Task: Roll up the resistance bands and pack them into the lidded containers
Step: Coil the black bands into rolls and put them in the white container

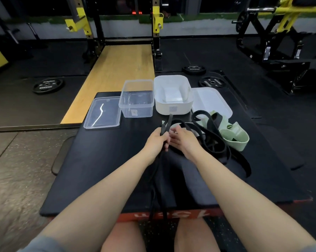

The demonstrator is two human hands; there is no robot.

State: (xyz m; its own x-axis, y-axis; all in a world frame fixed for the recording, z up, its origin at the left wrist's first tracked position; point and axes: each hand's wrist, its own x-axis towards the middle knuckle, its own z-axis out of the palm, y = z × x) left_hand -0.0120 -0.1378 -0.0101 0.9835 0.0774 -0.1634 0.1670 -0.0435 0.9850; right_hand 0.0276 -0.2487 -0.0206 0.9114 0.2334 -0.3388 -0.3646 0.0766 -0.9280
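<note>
Bare knees sit at the bottom edge, and just beyond them the red front of a padded box (171, 214) shows upside-down numerals under its black top. Both forearms reach out over that black surface. Left hand (156, 140) is clenched around a black resistance band (165, 127), the folded end poking up out of the fist toward the containers while the rest of the band trails back down between the arms and off the near edge of the box. Right hand (182, 140) sits just beside the left, fingers loose and extended, palm turned inward, grasping nothing that can be made out.

To the right of the hands, a tangle of more black bands (208, 131) is heaped together with pale green bands (234, 136), all overlapping. Along the far side of the box top: a clear lid (102, 113) lying flat at the left, a clear container (137, 99) next to it, then a white container (172, 96), both open, and a white lid (211, 100) flat at the right, partly under the band pile.
</note>
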